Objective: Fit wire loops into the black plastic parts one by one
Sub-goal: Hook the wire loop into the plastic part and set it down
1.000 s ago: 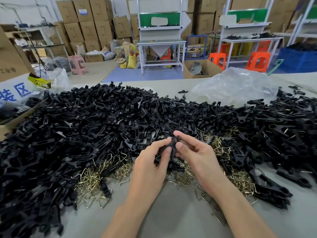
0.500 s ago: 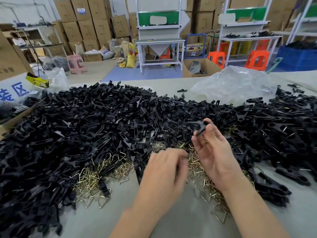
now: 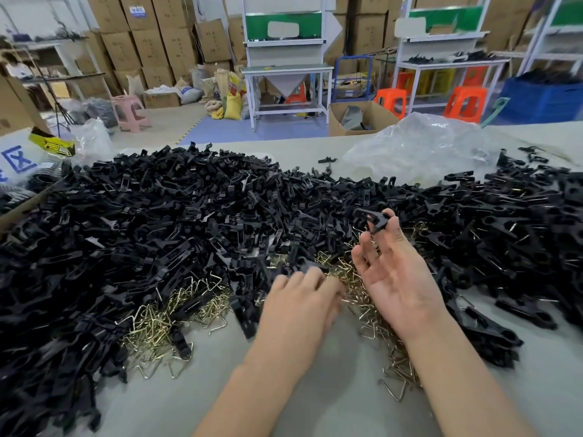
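While the fingers (image 3: 392, 223) of the right hand (image 3: 397, 279) are pinching one black plastic part (image 3: 373, 219) at their very tips, the rest of that hand is lying palm up and loosely spread. The part is being carried in the air just beyond the heap of wire loops (image 3: 353, 288), probably so that its slot is staying clear and in sight for the next loop.

The left hand (image 3: 299, 304) is reaching palm down onto the near side of the same heap. Its knuckles are curling over the brass-coloured wire and the tips are hidden, so I cannot tell whether they are gripping a loop yet. It looks to be feeling for a single loop, which may be fiddly because the wires are lying tangled together.

Around the heap on the left, far and right sides, the pile of black parts (image 3: 189, 216) is crowding in, so both supplies are sitting within easy reach. On the near side of the heap, the grey tabletop (image 3: 331, 389) is showing under the forearms. Well beyond the heap, past the black pile, a clear plastic bag (image 3: 419, 146) is lying crumpled.
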A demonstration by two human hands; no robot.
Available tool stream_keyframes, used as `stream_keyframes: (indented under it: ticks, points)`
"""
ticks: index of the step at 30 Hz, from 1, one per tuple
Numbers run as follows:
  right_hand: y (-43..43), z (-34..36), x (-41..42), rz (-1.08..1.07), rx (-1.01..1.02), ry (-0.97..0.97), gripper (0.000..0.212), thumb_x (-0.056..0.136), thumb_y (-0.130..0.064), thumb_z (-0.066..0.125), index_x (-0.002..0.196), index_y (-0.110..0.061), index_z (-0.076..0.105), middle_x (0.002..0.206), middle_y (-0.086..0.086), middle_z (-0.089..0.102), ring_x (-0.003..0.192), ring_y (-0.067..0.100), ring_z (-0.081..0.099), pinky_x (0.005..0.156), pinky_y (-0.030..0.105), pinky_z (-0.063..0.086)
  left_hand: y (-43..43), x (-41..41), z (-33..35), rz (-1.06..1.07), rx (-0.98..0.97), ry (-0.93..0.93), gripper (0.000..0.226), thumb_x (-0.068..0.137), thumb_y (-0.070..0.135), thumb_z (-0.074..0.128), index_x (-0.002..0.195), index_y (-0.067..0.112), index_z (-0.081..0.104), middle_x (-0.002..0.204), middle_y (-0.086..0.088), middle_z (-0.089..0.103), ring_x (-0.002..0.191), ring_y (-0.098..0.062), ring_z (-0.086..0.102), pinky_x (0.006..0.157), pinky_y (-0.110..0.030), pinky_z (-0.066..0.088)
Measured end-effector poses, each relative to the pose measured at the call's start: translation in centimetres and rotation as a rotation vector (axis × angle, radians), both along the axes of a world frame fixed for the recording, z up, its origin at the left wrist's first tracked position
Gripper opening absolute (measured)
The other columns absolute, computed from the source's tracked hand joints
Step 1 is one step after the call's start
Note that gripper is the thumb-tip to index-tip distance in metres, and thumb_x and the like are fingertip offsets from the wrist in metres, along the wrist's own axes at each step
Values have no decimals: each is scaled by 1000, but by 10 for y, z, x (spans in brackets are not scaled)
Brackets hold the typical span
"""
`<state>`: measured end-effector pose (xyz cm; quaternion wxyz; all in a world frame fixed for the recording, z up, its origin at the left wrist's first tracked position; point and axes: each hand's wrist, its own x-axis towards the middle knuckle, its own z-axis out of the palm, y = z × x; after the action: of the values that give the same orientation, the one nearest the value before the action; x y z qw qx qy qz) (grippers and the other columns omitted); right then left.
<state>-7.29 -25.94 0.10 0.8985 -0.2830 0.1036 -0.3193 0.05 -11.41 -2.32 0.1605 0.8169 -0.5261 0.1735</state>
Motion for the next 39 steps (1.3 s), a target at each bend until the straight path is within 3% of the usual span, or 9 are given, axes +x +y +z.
stream_keyframes:
  ticks: [6,10,13,19,25,27,29,32,39]
  points:
    - [4,-2,0,56,-95,23,15,86,-27,73,100,-27,79,94,-1,73,82,13,70,77,30,60,14,20,2,120,-260,233,13,101,32,55,104,28,67,101,13,65,94,-15,57,85,-31,42]
    - [7,0,4,59,-100,41,15,83,-21,72,95,-26,80,94,2,74,82,17,73,73,30,61,13,16,6,83,-468,359,22,99,36,51,111,33,69,98,18,49,98,-4,45,84,-14,38]
    - [10,0,6,59,-129,57,14,82,-19,71,91,-26,80,93,2,75,82,17,74,72,30,61,15,15,7,61,-439,475,26,100,35,46,115,32,67,94,21,52,96,-5,51,82,-22,44]
    - [14,0,4,97,-173,87,17,81,-18,72,97,-23,76,94,5,73,85,19,73,75,31,61,18,10,9,64,-392,416,19,101,24,50,109,27,66,101,20,60,98,-4,51,91,-37,45]
    - [18,2,5,97,-199,115,19,80,-17,72,98,-20,74,96,8,71,87,20,71,76,31,61,17,10,9,56,-385,330,22,103,23,53,117,22,70,108,13,60,101,-9,52,89,-30,46]
    - [18,2,5,99,-207,105,24,79,-16,71,103,-17,70,100,9,72,93,22,71,78,32,61,16,10,11,44,-462,474,23,103,23,54,118,24,71,101,17,63,91,-1,54,80,-19,43]
    - [18,1,6,91,-235,99,28,78,-15,70,106,-15,67,105,7,75,98,23,72,80,32,61,15,10,15,28,-598,760,18,101,24,59,110,29,74,92,15,71,74,1,57,69,-12,42]
    - [20,0,7,103,-293,80,29,80,-13,67,108,-13,63,115,8,75,103,22,73,82,29,60,15,9,22,-10,-735,1094,14,98,27,64,93,29,77,81,5,75,70,-6,62,69,-18,51]
    - [26,-4,9,167,-383,58,23,83,-6,65,105,-10,63,116,12,75,102,20,73,83,24,58,16,10,25,-20,-778,1352,29,97,18,61,69,24,68,69,-1,66,62,-8,55,59,-16,47]
